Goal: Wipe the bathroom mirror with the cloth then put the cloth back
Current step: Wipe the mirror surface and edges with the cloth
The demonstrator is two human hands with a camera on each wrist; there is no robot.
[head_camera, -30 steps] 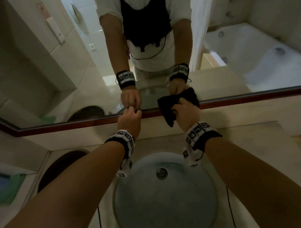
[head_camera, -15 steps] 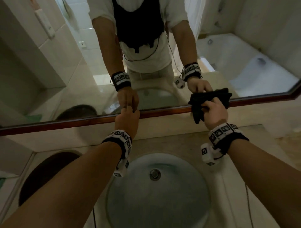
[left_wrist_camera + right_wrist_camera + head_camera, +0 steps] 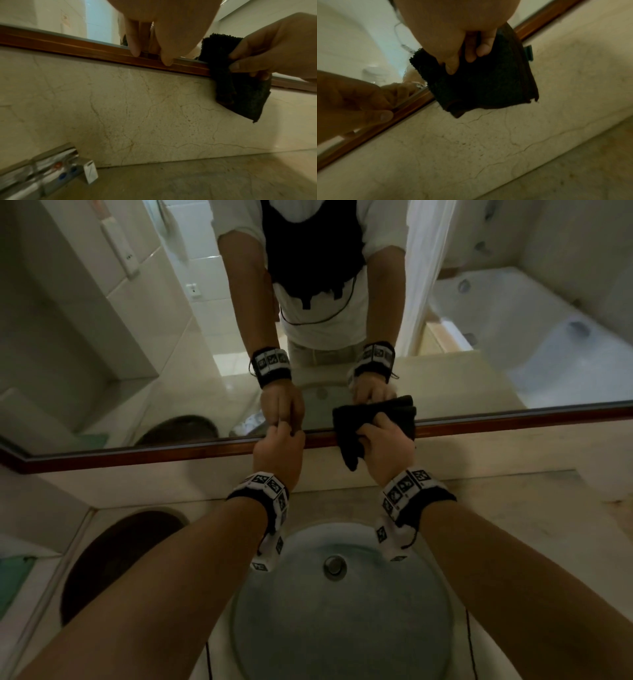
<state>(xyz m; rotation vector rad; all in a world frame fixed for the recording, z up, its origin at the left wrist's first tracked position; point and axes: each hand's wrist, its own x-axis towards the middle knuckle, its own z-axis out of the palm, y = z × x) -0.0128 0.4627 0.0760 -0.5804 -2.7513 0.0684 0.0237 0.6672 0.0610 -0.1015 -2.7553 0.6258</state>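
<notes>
One cloth [image 3: 349, 446] clutched in right fingers [image 3: 470, 54], mirror frame [image 3: 171, 451] part-hidden behind it, left fingers [image 3: 133, 40] loosely resting on frame

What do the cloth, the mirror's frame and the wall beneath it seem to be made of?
Cloth: dark, nubby pile with a fuzzy edge, likely microfibre or terry; matt.
Mirror frame: reddish-brown strip with a soft sheen, seemingly varnished wood or a wood-look finish.
Wall: cream slab with fine branching veins and pits, probably marble or similar stone.
</notes>
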